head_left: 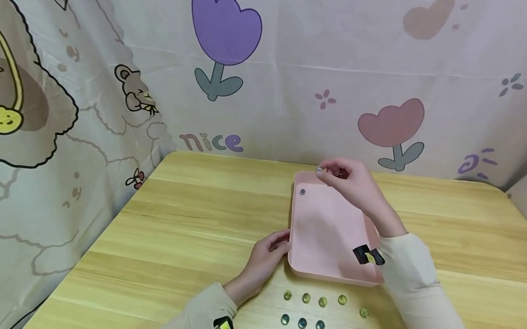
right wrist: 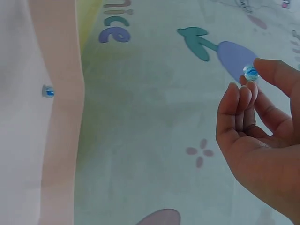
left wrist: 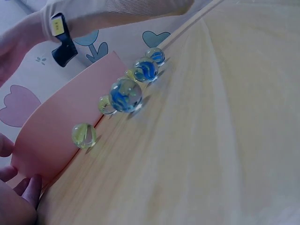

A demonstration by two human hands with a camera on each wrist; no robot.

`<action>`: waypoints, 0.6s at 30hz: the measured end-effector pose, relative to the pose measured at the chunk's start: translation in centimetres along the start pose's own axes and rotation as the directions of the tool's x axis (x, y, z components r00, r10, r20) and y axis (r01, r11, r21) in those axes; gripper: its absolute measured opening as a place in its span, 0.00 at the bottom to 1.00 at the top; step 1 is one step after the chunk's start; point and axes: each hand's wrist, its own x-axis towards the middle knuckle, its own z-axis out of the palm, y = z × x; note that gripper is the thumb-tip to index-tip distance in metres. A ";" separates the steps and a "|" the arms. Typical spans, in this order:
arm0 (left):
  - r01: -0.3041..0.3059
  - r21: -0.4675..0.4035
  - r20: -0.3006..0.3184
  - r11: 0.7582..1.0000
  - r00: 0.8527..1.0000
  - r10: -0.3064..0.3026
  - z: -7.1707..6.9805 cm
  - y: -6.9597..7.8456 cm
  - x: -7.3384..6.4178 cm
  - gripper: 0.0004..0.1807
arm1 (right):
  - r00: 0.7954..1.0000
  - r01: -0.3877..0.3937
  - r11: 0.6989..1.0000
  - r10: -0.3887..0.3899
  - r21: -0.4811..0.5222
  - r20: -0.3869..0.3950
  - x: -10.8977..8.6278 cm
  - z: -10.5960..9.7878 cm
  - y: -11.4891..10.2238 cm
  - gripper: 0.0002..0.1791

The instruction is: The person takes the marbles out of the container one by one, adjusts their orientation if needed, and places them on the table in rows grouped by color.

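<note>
Between its thumb and index finger my right hand [head_left: 352, 186] pinches a clear marble with a blue swirl [right wrist: 251, 72], above the far end of a pink tray [head_left: 327, 227]. One blue-swirled marble [head_left: 302, 192] sits inside the tray, at its far left corner. My left hand [head_left: 263, 261] touches the tray's left wall with its fingertips, the fingers loosely bent. On the table in front of the tray lie several yellow-green marbles [head_left: 306, 298] in a rough row. Closer to me is a row of three blue marbles [head_left: 302, 323].
The pink tray stands on a wood-grain table [head_left: 207, 206], near its back edge. Behind and to the left hangs a printed cloth [head_left: 285, 86] with flowers and cartoon animals. A black strap with a yellow tag [head_left: 368, 255] is on the right sleeve.
</note>
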 end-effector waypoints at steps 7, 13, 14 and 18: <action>0.017 0.000 0.008 1.000 1.000 -0.017 0.2 0.0 -0.2 0.22 | 0.999 -0.043 0.999 0.043 -0.017 -0.029 -2.0 -0.2 -0.1 0.12; 0.010 0.011 0.006 1.000 1.000 -0.010 0.0 0.0 -0.3 0.22 | 0.997 -0.070 0.997 0.070 -0.017 -0.040 -2.5 -0.2 -0.2 0.13; 0.008 0.013 0.007 1.000 1.000 -0.008 -0.1 0.1 -0.3 0.22 | 0.997 -0.071 0.997 0.071 -0.017 -0.043 -2.5 -0.2 -0.2 0.13; -0.006 0.011 0.014 1.000 1.000 0.006 -0.2 0.1 0.0 0.22 | 0.996 -0.061 0.998 0.060 -0.020 -0.061 -2.7 -0.4 -0.4 0.12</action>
